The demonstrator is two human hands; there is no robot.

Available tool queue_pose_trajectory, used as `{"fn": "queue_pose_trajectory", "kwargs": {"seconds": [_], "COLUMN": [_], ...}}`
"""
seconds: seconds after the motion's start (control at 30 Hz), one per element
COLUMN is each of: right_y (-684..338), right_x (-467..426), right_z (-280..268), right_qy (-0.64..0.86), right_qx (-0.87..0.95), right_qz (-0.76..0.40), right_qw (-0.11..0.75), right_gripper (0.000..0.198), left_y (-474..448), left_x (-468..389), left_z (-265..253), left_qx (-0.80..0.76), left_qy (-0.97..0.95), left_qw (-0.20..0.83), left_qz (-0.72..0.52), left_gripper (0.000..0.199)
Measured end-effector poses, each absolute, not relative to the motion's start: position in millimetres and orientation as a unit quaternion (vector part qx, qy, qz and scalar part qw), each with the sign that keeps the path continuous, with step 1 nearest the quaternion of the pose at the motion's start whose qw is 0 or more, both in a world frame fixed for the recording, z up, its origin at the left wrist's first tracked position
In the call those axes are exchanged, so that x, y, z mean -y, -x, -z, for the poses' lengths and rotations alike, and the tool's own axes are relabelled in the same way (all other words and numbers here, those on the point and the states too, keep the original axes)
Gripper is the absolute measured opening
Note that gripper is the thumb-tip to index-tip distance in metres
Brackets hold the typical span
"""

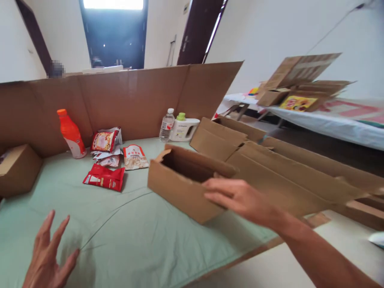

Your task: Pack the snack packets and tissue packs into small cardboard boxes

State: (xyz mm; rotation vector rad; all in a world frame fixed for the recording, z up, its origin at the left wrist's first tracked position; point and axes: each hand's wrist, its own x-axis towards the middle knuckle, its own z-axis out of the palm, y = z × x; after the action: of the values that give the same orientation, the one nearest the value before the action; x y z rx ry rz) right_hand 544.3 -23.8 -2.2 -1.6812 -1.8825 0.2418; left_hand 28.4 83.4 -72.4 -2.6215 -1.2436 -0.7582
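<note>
And there's the right hand (232, 196), apparently pinching the near rim of the open cardboard box (177, 196), fingers over the edge! That box is right of the red snack packet (105, 177), above the green cloth (120, 256) on the surface; whether its base sits fully down, I can't tell. Over on the left, the left hand (49, 252) is spread wide, well apart from the box, offering no support. There's the danger: a one-sided hold could let it twist, or buckle the thin wall. Shove it backward and the water bottle (167, 126) could topple against the white jug (180, 131); drag it and the cloth could bunch underneath.
</note>
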Motion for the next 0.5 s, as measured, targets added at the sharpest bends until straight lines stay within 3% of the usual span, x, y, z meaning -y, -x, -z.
{"fn": "queue_pose_trajectory", "kwargs": {"seconds": [0.2, 0.4, 0.5], "right_y": [-433, -381, -377], "right_x": [37, -4, -9], "right_z": [-14, 2, 7], "right_qy": [0.382, 0.291, 0.298], "right_qx": [0.864, 0.894, 0.89], "right_qz": [-0.169, -0.124, -0.117], "right_qw": [0.28, 0.319, 0.324], "right_gripper": [0.021, 0.022, 0.02], "left_y": [-86, -73, -66], "left_x": [-34, -13, -11], "left_z": [15, -2, -2], "left_qx": [0.313, 0.287, 0.312], "left_qy": [0.889, 0.898, 0.887], "left_qw": [-0.021, 0.005, 0.023], "left_qz": [0.334, 0.334, 0.34], "left_gripper": [0.081, 0.044, 0.037]}}
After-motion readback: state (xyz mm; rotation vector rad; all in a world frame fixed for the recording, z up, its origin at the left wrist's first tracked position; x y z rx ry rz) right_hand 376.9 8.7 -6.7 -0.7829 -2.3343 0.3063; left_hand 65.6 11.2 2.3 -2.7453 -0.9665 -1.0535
